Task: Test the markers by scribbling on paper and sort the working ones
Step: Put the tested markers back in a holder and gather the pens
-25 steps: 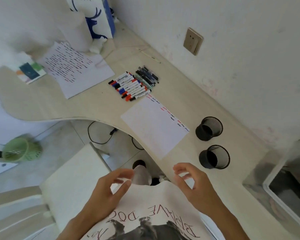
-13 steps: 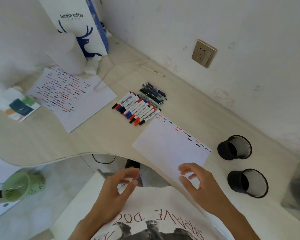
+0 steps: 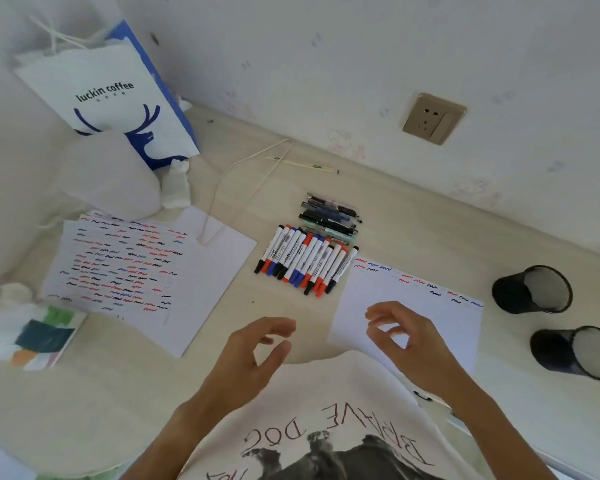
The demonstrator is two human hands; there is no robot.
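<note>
Markers: row of white-barrelled whiteboard markers with red, blue and black caps [image 3: 305,261] lies side by side on the pale wooden counter [image 3: 413,230], just left of the white test sheet with a few coloured squiggles along its far edge [image 3: 409,306]. Bundle of thin dark pens [image 3: 329,216] sits touching the row at its far side.

Handling judgement: each marker looks light, rigid, smooth plastic; likely to roll if nudged. Best hold is a pinch at mid-barrel, lifting one from the row's outer edge so its neighbours stay put. Cap must be pulled off by the other hand. Sheet is thin and may slide under the tip; it wants pinning.

Left hand [image 3: 253,355] hovers above the counter edge, fingers loosely curved, holding nothing. Right hand [image 3: 406,337] hovers over the sheet's near part, thumb and fingers curved toward each other, also empty.

Two black mesh cups [image 3: 534,289] stand right of the sheet.
</note>
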